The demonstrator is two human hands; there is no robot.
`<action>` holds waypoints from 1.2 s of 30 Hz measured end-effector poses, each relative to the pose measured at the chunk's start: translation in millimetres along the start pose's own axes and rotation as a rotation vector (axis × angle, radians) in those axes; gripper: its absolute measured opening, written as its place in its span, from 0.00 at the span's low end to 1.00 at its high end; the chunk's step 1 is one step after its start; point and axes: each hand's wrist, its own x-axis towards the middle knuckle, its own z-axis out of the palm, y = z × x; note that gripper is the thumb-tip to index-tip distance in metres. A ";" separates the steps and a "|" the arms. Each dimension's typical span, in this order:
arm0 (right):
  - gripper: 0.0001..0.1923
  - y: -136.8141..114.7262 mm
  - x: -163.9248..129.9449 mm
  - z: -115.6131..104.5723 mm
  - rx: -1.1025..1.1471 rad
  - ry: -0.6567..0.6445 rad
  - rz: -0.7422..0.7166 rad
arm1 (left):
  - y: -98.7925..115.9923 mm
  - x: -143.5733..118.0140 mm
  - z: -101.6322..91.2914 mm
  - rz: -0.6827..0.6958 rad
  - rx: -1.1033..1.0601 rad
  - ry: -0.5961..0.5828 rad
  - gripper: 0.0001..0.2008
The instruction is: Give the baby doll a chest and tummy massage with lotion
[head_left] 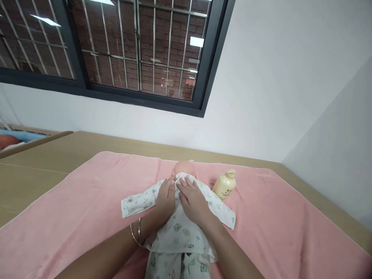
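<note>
**Pink towel, doll half hidden under two hands**

Pink towel [87,209] covers most of the wooden tabletop [35,170]. In the middle lies a doll [184,168], head towards 12 o'clock, dressed in a white printed suit [180,232]. Only the top of its head shows; the face is hidden behind the suit's collar and the hands. Its legs are cut off by the lower edge.

The left hand [165,199] lies flat on the doll's chest, fingers together and pointing to 12 o'clock, tips at the collar. Two bangles [136,232] ring that wrist. The right hand [193,201] lies just beside it, fingers [186,184] slightly spread on the cloth near the neck. Whether either hand pinches the fabric cannot be told; both look pressed flat.

The suit's sleeves stretch out towards 9 and 4 o'clock.

A cream bottle [224,185] stands at 2 o'clock from the hands, close to the doll's head; its label print is too small to read.
</note>
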 end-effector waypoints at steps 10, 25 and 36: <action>0.32 4.5 15.5 -12.7 -0.143 -0.038 0.410 | 0.8 5.0 3.9 0.105 0.449 -0.102 0.20; 0.29 4.3 21.2 -20.9 -0.230 -0.070 0.319 | -7.1 -2.2 11.5 0.252 0.676 -0.133 0.21; 0.28 -22.8 -8.4 4.4 -0.259 -0.015 0.261 | -2.6 26.4 -9.6 0.171 0.574 -0.353 0.19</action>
